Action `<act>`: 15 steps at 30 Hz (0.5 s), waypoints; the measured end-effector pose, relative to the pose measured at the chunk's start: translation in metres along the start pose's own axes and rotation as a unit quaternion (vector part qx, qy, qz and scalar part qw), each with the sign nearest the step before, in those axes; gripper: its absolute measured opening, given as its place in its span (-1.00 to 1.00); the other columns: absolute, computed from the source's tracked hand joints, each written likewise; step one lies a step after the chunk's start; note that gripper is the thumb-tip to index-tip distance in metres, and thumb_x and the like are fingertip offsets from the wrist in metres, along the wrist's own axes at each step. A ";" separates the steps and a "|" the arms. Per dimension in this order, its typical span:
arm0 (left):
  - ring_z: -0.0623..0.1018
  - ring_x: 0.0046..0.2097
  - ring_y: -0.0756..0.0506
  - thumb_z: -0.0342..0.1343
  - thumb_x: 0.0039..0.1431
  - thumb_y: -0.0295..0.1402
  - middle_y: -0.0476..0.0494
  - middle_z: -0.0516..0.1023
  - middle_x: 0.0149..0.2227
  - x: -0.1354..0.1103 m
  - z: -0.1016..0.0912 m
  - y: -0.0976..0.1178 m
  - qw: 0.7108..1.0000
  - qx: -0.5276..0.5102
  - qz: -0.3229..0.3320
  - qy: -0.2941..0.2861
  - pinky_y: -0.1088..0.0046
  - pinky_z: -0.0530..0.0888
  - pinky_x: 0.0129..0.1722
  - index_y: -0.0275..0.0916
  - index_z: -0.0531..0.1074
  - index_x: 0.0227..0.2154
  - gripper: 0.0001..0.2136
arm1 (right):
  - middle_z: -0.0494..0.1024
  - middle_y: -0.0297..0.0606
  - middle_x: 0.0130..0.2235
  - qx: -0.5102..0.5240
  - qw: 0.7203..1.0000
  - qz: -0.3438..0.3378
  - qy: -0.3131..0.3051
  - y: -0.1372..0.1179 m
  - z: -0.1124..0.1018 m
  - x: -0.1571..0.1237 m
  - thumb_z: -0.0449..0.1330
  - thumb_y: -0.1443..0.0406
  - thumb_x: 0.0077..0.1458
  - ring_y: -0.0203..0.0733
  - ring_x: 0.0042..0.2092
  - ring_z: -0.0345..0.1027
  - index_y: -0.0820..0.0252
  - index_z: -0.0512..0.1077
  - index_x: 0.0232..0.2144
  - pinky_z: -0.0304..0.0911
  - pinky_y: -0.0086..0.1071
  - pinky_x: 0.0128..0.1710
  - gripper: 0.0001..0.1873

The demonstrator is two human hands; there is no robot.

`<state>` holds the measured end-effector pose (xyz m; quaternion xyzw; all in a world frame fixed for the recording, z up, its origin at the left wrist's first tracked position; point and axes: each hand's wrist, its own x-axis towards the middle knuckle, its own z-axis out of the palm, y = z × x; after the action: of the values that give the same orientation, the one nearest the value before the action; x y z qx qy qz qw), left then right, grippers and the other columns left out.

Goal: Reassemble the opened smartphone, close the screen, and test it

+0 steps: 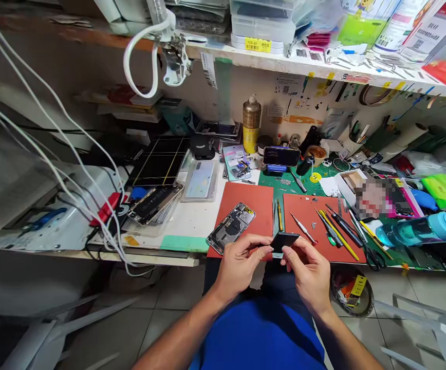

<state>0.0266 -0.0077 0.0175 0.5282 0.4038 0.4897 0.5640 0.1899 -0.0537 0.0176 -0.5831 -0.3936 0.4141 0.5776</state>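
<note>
Both of my hands hold a small flat black rectangular part (283,240) just in front of the bench edge, above my lap. My left hand (242,264) pinches its left end with fingers curled. My right hand (308,272) grips its right side from below with thumb and fingers. An opened phone (231,227) with its insides showing lies on a red mat (246,205) just beyond my left hand.
A second red mat (311,216) carries tweezers (303,228) and several screwdrivers (338,228). A blue water bottle (419,229) lies at right. A spray can (251,125) stands at the back. White cables (53,154) hang at left. A bin (352,290) sits below the bench.
</note>
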 end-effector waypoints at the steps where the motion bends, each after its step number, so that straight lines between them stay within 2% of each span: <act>1: 0.74 -0.19 -0.13 0.36 0.25 -0.22 -0.16 0.76 -0.21 0.000 0.000 0.000 1.000 0.000 0.001 0.004 0.40 0.69 -0.14 -0.17 0.69 -0.26 -0.86 | 0.53 -0.35 -0.47 0.000 1.000 -0.001 -0.001 0.001 0.001 0.000 0.43 0.14 0.17 -0.26 -0.52 0.40 0.14 0.59 -0.34 0.33 -0.41 -0.54 -0.79; 8: 0.70 -0.18 -0.10 0.38 0.23 -0.28 -0.13 0.74 -0.25 0.001 0.001 0.005 0.999 0.019 0.018 0.034 0.41 0.64 -0.10 -0.16 0.69 -0.33 -0.91 | 0.53 -0.35 -0.44 0.004 1.000 0.000 0.028 0.005 0.006 -0.001 0.44 0.13 0.15 -0.24 -0.50 0.43 0.13 0.59 -0.33 0.38 -0.37 -0.53 -0.79; 15: 0.67 -0.25 -0.08 0.42 0.17 -0.23 -0.12 0.71 -0.31 0.006 0.010 0.013 0.997 -0.013 -0.026 0.068 0.42 0.64 -0.17 -0.22 0.67 -0.35 -0.84 | 0.53 -0.36 -0.43 0.029 0.997 0.028 0.058 0.009 0.014 -0.001 0.47 0.12 0.12 -0.26 -0.50 0.43 0.14 0.59 -0.30 0.38 -0.39 -0.53 -0.75</act>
<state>0.0357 -0.0047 0.0314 0.4756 0.4479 0.5153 0.5547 0.1757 -0.0501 0.0090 -0.5996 -0.3307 0.4067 0.6047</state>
